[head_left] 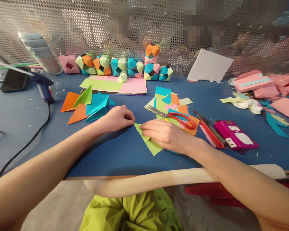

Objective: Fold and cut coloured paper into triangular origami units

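Note:
A folded light green paper (154, 148) lies on the blue table below and between my hands. My left hand (119, 118) is closed in a pinch at its upper left corner. Over the paper lies my right hand (167, 133), its fingers stretched flat and its thumb hidden; part of the sheet is covered. Just beyond that hand, red-handled scissors (183, 119) rest on a pile of coloured paper scraps (172, 99). Left of my left hand are folded orange paper pieces (78, 115), blue ones (96, 105) and a green one (84, 97).
Paper cubes (119, 67) line the back beside a mesh wall, behind stacked sheets (135, 86). A glue gun (44, 86) with a cord stands left, near a phone (14, 79). A cutter (210, 128), a magenta device (236, 134) and pink paper pieces (267, 85) lie right.

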{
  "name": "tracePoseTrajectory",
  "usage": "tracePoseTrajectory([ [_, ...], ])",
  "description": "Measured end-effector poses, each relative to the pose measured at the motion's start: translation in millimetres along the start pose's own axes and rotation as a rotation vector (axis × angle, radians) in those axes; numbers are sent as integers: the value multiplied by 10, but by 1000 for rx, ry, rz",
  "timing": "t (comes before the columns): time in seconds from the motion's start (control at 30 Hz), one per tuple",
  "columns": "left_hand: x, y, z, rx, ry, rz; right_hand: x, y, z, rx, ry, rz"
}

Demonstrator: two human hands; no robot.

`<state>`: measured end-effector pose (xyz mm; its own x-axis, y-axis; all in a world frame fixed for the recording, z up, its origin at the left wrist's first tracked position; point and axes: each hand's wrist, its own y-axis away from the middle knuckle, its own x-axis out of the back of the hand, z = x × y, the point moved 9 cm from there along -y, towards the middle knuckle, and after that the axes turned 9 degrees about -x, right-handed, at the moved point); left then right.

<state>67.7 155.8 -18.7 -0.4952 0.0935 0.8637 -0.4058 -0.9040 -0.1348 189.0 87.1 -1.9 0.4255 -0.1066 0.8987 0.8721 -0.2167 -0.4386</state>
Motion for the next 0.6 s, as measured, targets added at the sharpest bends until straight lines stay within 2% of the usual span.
tracePoseTrajectory([
  [0.3, 4, 2, 13, 0, -14, 8, -33, -1, -29, -14, 27, -59],
  [0.6, 29, 11, 3, 20, -3, 39, 27, -33, 12, -152, 154, -119],
])
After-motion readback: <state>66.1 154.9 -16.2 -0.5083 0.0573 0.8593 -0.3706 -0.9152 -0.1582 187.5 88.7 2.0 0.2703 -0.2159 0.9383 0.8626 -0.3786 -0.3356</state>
